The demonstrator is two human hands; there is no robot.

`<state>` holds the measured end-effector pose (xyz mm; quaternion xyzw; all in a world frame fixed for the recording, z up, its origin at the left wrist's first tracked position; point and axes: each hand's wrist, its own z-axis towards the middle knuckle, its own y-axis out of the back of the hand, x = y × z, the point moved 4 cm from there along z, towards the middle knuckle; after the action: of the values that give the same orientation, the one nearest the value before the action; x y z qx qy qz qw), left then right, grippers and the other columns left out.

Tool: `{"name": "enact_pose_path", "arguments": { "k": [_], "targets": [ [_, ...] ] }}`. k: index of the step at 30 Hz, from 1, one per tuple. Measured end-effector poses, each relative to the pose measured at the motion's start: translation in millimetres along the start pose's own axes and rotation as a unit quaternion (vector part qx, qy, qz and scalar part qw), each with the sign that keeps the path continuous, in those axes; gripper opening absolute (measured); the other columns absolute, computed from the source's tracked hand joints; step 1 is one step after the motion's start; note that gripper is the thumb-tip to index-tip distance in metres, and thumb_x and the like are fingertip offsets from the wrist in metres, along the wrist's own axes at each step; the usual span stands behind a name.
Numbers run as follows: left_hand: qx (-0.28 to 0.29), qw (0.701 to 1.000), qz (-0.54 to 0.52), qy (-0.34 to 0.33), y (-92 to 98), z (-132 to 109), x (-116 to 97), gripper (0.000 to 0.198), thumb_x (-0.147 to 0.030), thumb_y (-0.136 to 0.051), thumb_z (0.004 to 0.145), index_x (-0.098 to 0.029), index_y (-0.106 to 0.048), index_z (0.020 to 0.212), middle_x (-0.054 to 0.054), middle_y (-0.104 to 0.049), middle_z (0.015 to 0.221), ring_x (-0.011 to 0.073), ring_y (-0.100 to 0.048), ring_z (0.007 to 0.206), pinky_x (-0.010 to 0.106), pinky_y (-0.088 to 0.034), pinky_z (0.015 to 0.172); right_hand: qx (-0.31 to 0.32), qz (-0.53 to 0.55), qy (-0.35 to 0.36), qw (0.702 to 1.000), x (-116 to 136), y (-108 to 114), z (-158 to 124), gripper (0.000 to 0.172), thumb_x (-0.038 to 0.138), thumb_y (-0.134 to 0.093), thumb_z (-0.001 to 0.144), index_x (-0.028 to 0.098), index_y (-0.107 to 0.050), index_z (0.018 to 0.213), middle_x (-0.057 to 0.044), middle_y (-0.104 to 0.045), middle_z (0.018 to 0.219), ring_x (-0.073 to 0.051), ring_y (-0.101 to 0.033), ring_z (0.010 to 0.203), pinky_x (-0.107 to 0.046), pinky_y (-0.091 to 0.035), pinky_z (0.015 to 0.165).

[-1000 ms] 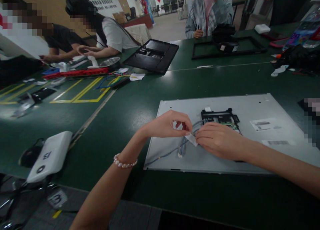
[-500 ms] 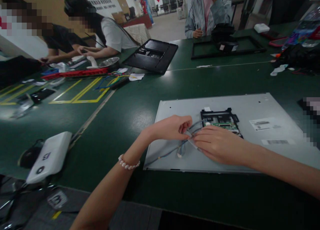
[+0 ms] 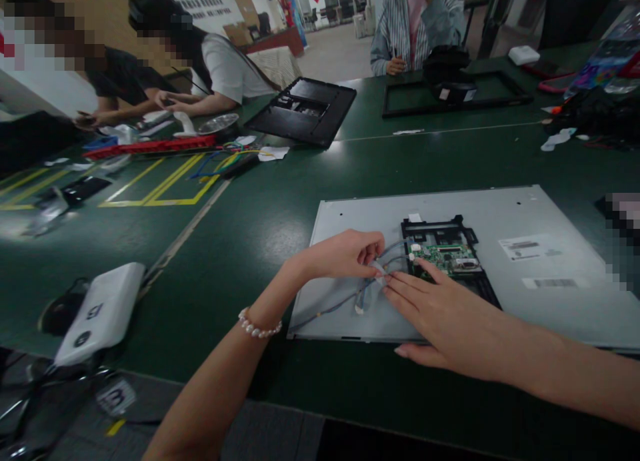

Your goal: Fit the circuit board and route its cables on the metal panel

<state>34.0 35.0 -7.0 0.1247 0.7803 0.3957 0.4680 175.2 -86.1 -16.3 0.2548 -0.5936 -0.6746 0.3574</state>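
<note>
A silver display panel [image 3: 360, 221] lies back side up on the green table, with a black bracket [image 3: 407, 231] and a green circuit board [image 3: 440, 253] on it. Grey-blue cables [image 3: 340, 305] run from the board toward the panel's lower left. With curled fingers and thumb closed, my left hand [image 3: 350, 254] pinches the cables beside the board. A translucent strip of tape [image 3: 379, 271] crosses the cables there. My right hand [image 3: 440, 314] is spread, its fingertips on the tape's edge and its thumb apart over the panel's front edge. A loose white connector [image 3: 359, 309] sits below the cables.
A black monitor back cover [image 3: 330, 117] and a black frame [image 3: 387, 107] lie farther off. At left are a white device [image 3: 103, 307] and a red strip [image 3: 150, 147] with tangled wires. Several people sit around the table. A plastic bottle [image 3: 607, 57] stands at far right.
My right hand has moved down and nearer, its fingers spreading and its thumb coming into view, which uncovers more of the circuit board. My left hand stays almost where it was.
</note>
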Motion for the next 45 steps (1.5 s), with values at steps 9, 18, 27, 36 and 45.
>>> {"name": "enact_pose_path", "arguments": {
  "k": [9,18,27,36,45],
  "targets": [
    [-0.011,1.0,-0.01,-0.009,2.8,-0.8,6.1,0.011,-0.025,-0.057,0.083,-0.017,-0.056,0.09,0.0,-0.059,0.073,0.0117,-0.055,0.068,0.023,-0.041,0.064,-0.012,-0.066,-0.025,0.997,15.2,-17.7,-9.3,0.075,0.062,-0.052,0.086,0.003,-0.056,0.133,-0.025,-0.048,0.143,-0.036,-0.046,0.132,-0.068,-0.027,0.109],
    [-0.009,1.0,-0.012,-0.015,2.9,-0.2,10.8,0.01,-0.023,-0.057,0.083,-0.017,-0.057,0.09,0.0,-0.059,0.075,0.0114,-0.055,0.069,0.023,-0.042,0.065,-0.031,-0.091,-0.032,0.995,24.3,-14.3,-15.9,0.079,0.066,-0.052,0.084,0.001,-0.06,0.128,-0.027,-0.053,0.137,-0.038,-0.049,0.128,-0.066,-0.033,0.107],
    [-0.016,1.0,-0.022,-0.012,2.2,-0.1,7.7,0.011,-0.023,-0.056,0.081,-0.016,-0.058,0.089,0.0,-0.059,0.074,0.011,-0.055,0.067,0.023,-0.041,0.064,-0.027,-0.095,-0.039,0.994,27.8,-14.9,-20.5,0.077,0.066,-0.053,0.083,0.002,-0.062,0.126,-0.027,-0.056,0.134,-0.038,-0.051,0.127,-0.063,-0.036,0.106],
    [-0.006,1.0,-0.008,-0.018,1.5,-2.1,4.0,0.015,-0.024,-0.057,0.08,-0.016,-0.06,0.093,-0.001,-0.059,0.072,0.0112,-0.055,0.067,0.023,-0.04,0.064,-0.028,-0.042,-0.027,0.998,21.2,3.8,-28.2,0.063,0.061,-0.049,0.089,0.016,-0.06,0.131,-0.019,-0.058,0.136,-0.036,-0.051,0.127,-0.066,-0.031,0.107],
    [-0.053,0.996,0.065,-0.014,6.1,-3.2,-16.3,0.013,-0.028,-0.059,0.08,-0.017,-0.057,0.088,-0.002,-0.055,0.07,0.0106,-0.05,0.062,0.023,-0.035,0.059,-0.032,-0.011,-0.252,0.967,-114.8,37.3,-130.5,0.054,0.047,-0.038,0.098,0.024,-0.043,0.147,-0.016,-0.044,0.15,-0.029,-0.041,0.137,-0.048,-0.041,0.104]
  ]
}}
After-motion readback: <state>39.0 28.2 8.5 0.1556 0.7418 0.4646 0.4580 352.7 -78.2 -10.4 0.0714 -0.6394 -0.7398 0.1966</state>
